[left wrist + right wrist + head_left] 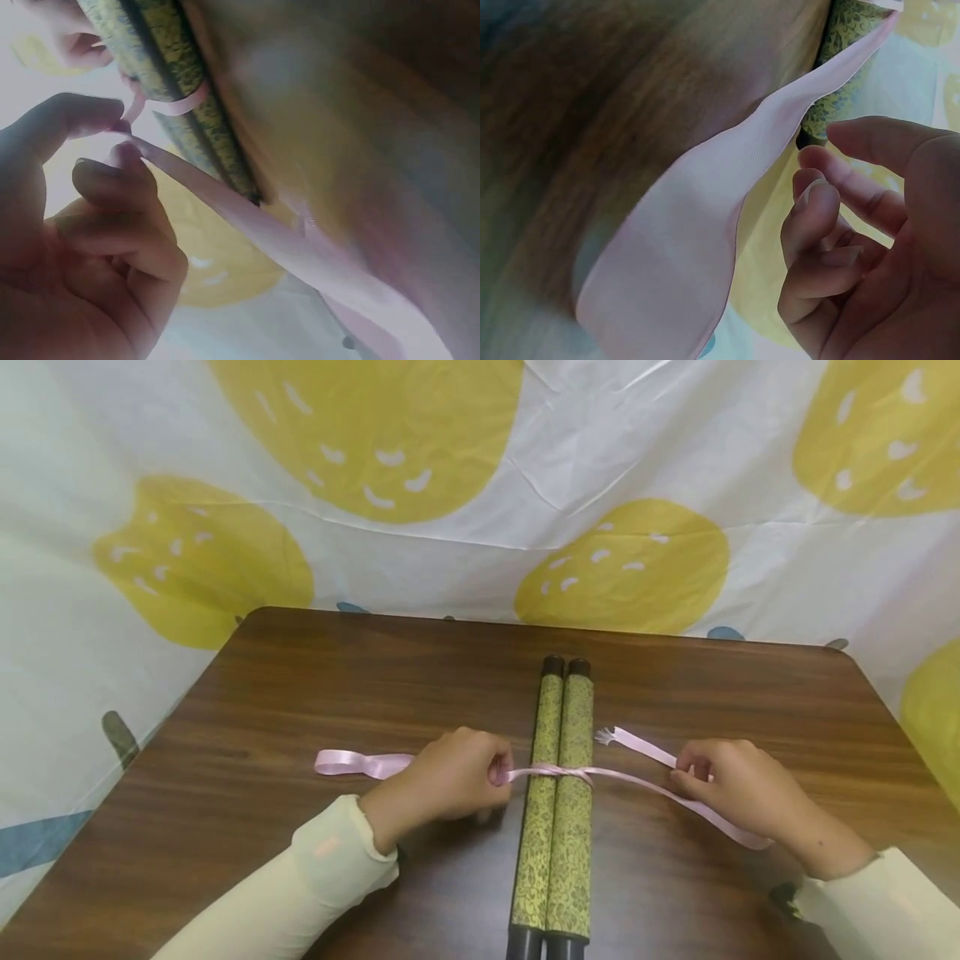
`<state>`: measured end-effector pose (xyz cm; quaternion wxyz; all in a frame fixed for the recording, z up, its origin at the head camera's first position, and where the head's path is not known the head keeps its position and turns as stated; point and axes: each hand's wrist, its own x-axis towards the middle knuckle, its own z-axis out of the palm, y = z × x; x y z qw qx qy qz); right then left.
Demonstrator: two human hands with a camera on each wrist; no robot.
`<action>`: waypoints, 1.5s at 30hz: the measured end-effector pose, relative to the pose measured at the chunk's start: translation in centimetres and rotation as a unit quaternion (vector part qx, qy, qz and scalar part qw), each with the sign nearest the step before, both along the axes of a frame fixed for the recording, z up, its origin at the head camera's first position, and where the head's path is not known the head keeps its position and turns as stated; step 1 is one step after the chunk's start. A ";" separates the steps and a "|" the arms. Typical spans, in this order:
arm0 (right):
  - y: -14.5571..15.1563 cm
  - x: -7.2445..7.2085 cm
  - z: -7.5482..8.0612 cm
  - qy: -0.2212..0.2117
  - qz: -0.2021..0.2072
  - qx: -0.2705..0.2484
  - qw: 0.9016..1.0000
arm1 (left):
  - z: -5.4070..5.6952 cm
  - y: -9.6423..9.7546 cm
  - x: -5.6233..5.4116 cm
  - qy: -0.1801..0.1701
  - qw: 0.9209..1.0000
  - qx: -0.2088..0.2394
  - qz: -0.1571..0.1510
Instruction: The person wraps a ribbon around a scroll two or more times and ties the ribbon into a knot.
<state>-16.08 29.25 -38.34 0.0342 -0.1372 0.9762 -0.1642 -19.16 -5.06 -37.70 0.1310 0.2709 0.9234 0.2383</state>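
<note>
Two scroll-like rolls [572, 860] covered in yellow-green patterned cloth, with black end caps, lie side by side on the table. A pink ribbon [637, 779] crosses both, wrapped around their middle. Left of the rolls, my left hand [450, 777] pinches the ribbon between thumb and index finger; a looped tail trails behind it. In the left wrist view, the ribbon [217, 199] runs from those fingertips toward the lower right. My right hand [738, 785] hovers beside the ribbon's other end, its thumb and index finger apart and the rest loosely curled. The ribbon [682, 240] passes beside these fingers.
A dark brown wooden table [315, 677] with rounded far corners bears everything. Behind it hangs a white cloth [450, 560] printed with large yellow fruit shapes. The ribbon's frayed tip [604, 736] lies just right of the rolls.
</note>
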 end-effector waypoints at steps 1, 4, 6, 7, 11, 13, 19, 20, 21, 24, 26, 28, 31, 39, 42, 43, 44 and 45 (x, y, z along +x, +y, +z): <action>0.0 -0.1 0.0 0.000 0.001 0.000 1.000 | 0.2 0.1 0.0 0.001 1.000 0.014 0.000; -0.2 -0.5 0.0 0.002 0.002 0.001 1.000 | 0.6 0.6 -0.2 0.008 0.999 0.049 0.001; -0.4 -0.8 0.0 0.007 0.004 0.003 1.000 | 0.9 1.2 -0.4 0.018 0.998 0.065 -0.003; -0.5 -1.0 -0.1 0.010 0.005 0.004 1.000 | 1.1 1.5 -0.5 0.023 0.997 0.071 -0.008; -1.1 -1.7 -0.1 0.014 0.007 0.011 1.000 | 1.6 2.9 -0.7 0.028 0.996 0.083 -0.018; -1.5 -2.1 -0.1 0.013 0.008 0.015 1.000 | 1.9 3.4 -0.8 0.026 0.996 0.085 -0.016; -2.2 -3.1 -0.4 0.010 -0.005 0.049 0.999 | 1.9 4.3 -0.8 0.022 0.996 0.090 -0.015; -2.3 -3.2 -0.5 0.008 -0.008 0.055 0.998 | 1.8 4.4 -0.8 0.021 0.996 0.090 -0.014; -2.3 -3.3 -0.5 0.007 -0.009 0.062 0.998 | 1.8 4.4 -0.8 0.020 0.996 0.091 -0.013; -2.4 -3.4 -0.8 0.006 -0.011 0.073 0.997 | 1.7 4.6 -0.9 0.016 0.995 0.094 -0.008; -2.3 -3.5 -0.9 0.009 -0.009 0.076 0.997 | 1.8 4.6 -0.9 0.014 0.995 0.097 -0.005; -2.2 -3.5 -1.0 0.012 -0.007 0.077 0.997 | 1.9 4.7 -0.9 0.009 0.995 0.097 -0.003; -2.2 -3.4 -1.0 0.015 -0.003 0.077 0.997 | 2.1 4.7 -0.9 -0.001 0.995 0.097 -0.001; -2.7 -3.9 0.5 0.077 -0.002 0.046 0.996 | 2.2 4.7 -0.7 -0.004 0.995 0.099 -0.002; -3.4 -4.6 1.1 0.105 0.010 0.034 0.994 | 2.3 4.7 -0.7 0.000 0.995 0.100 -0.001; -3.8 -4.8 1.2 0.110 0.014 0.031 0.993 | 2.4 4.6 -0.7 0.003 0.995 0.099 0.000; -4.1 -5.0 1.4 0.113 0.019 0.027 0.993 | 2.4 4.6 -0.8 0.005 0.995 0.098 0.000; -4.5 -5.3 1.5 0.114 0.023 0.025 0.993 | 2.5 4.6 -0.8 0.007 0.995 0.097 0.001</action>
